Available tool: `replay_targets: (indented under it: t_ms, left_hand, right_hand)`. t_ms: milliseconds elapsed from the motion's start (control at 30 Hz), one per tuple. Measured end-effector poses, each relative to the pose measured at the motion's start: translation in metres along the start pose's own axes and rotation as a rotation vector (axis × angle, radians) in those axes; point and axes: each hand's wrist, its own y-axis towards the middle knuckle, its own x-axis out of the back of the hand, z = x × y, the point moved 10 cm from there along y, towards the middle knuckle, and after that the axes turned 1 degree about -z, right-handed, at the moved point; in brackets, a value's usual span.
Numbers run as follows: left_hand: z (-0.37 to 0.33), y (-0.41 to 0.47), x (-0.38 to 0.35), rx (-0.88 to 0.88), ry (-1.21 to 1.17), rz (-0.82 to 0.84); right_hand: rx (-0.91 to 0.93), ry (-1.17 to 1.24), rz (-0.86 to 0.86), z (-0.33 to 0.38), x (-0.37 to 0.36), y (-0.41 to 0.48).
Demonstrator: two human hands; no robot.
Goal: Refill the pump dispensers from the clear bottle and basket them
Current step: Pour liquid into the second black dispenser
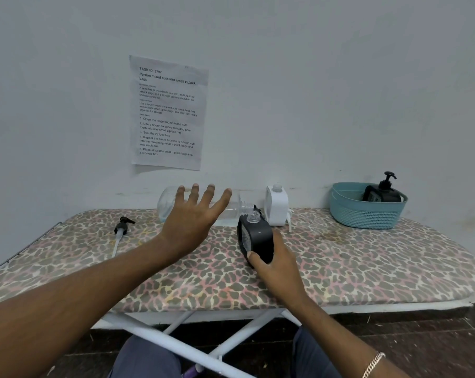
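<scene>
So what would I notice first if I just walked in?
Probably the left hand, fingers spread wide in front of the clear bottle lying on its side by the wall. Next to it, the right hand holds a black dispenser with its pump off. A teal basket at far right holds another black pump dispenser.

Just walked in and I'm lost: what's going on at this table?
A person is refilling pump dispensers. The right hand grips an open black dispenser; the open left hand reaches toward the clear bottle lying behind it. A pump lies loose. One black dispenser sits in the basket.
</scene>
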Motion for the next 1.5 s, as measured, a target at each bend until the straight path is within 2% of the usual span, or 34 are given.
replay_targets:
  t_ms: [1500]
  left_hand:
    - [-0.0002,0.001,0.0003,-0.014,0.013,-0.003]
  right_hand:
    - [0.007,0.009,0.002,0.001,0.0,-0.0002]
